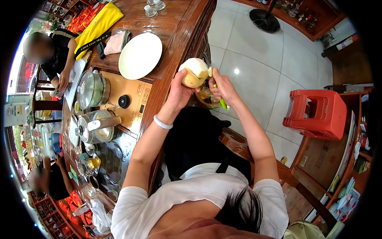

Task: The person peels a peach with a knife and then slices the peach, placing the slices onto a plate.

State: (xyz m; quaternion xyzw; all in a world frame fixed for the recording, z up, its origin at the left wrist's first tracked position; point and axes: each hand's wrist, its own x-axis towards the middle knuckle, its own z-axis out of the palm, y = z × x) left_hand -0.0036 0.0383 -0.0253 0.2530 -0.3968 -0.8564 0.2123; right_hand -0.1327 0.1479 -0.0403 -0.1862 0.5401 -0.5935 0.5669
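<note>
At the edge of a wooden surface (pixel 181 26), we hold a partly peeled fruit (pixel 193 81) in our left grip (pixel 179 91), the fingers curled around its underside and the hand opened only as wide as the fruit. Its upper part is bare and white; yellowish skin covers the lower part. Our right grip (pixel 223 88) is closed around a green-handled tool (pixel 223 103), with the thumb raised just beside the fruit; the tool's working end is too small to make out clearly. Beneath our hands sits a container (pixel 207 104), its contents partly hidden. A pale bracelet (pixel 162 122) circles our left wrist. On the surface lie a white plate (pixel 140 55) and, near it, a pink cloth (pixel 115 43), with a glass pot (pixel 92 91) and a glass kettle (pixel 98 126) farther along. Across from us sits a person (pixel 59 55) in black; to our right, a red stool (pixel 332 115) stands on the tiled floor (pixel 254 67).
</note>
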